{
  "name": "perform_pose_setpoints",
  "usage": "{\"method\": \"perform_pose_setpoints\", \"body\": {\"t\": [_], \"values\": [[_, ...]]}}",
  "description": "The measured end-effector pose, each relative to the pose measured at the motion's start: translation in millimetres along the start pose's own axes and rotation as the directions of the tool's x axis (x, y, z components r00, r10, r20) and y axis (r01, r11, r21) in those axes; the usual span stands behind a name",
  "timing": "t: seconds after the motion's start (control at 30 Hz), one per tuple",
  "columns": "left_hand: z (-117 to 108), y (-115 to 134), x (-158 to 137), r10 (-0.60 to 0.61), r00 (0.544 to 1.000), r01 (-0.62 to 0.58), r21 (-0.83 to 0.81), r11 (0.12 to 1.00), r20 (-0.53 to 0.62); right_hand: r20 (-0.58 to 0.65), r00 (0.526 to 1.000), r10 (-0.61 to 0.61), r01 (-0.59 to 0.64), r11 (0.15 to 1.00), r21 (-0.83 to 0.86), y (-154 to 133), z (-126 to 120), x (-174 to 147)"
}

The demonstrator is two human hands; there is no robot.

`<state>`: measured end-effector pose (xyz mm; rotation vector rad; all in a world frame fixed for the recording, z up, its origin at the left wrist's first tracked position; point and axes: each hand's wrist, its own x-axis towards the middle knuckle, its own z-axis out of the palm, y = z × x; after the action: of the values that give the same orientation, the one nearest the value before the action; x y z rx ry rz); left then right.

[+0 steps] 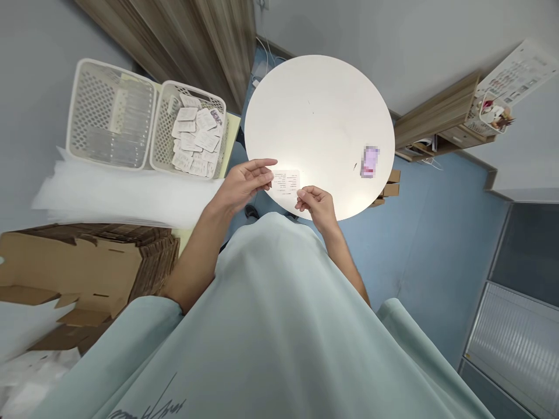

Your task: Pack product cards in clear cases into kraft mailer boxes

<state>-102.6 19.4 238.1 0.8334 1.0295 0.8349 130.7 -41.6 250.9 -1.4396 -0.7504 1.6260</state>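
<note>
A small white card with printed lines (286,183) is held over the near edge of the round white table (318,110). My left hand (244,183) pinches its left edge between thumb and fingers, with the index finger stretched out above. At the lower right corner, the thumb and fingers of my right hand (318,205) close on the same card. The print is too small to read. Off to the left, a white basket (187,87) holds many similar printed cards (198,137).
A second white basket (74,116) holds clear plastic pieces. White sheets (117,195) and folded cardboard boxes (87,262) lie at left. A blurred purple item (370,162) rests on the table's right side. A wooden shelf (437,113) stands by the right wall.
</note>
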Motion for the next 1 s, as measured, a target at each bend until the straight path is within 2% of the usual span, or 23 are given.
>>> {"method": "perform_pose_setpoints", "body": {"t": [0.2, 0.33, 0.43, 0.5, 0.6, 0.7, 0.8, 1.0], "values": [[4.6, 0.9, 3.1, -0.073, 0.962, 0.109, -0.127, 0.986, 0.262, 0.162, 0.977, 0.138, -0.157, 0.981, 0.11, 6.1, -1.6, 7.2], [11.5, 1.6, 2.3, -0.086, 0.943, 0.142, -0.153, 0.978, 0.322, 0.198, 0.969, 0.146, -0.175, 0.975, 0.137, 10.8, 0.3, 10.5], [15.5, 3.4, 1.6, -0.099, 0.96, 0.136, -0.129, 0.982, 0.261, 0.138, 0.983, 0.124, -0.136, 0.988, 0.074, 12.6, 3.6, 11.7], [18.1, 4.2, 1.8, -0.104, 0.979, 0.122, -0.094, 0.988, 0.176, 0.022, 0.998, 0.067, -0.067, 0.998, -0.015, 12.2, 6.8, 10.8], [21.7, 3.7, 2.8, -0.097, 0.995, 0.098, -0.023, 0.995, 0.023, -0.109, 0.993, -0.054, 0.034, 0.984, -0.176, 8.8, 12.4, 6.0], [24.7, 2.5, 3.6, -0.068, 0.994, 0.072, 0.051, 0.996, -0.084, -0.1, 0.985, -0.138, 0.099, 0.941, -0.323, 4.7, 19.0, 0.1], [27.4, 1.2, 4.1, -0.037, 0.991, 0.051, 0.103, 0.993, -0.13, -0.077, 0.976, -0.202, 0.15, 0.889, -0.432, 3.4, 25.8, -1.4], [29.5, -7.4, 7.5, 0.028, 0.986, -0.005, 0.137, 0.991, -0.164, -0.099, 0.959, -0.266, 0.189, 0.857, -0.48, 9.8, 31.0, 4.4]]}}
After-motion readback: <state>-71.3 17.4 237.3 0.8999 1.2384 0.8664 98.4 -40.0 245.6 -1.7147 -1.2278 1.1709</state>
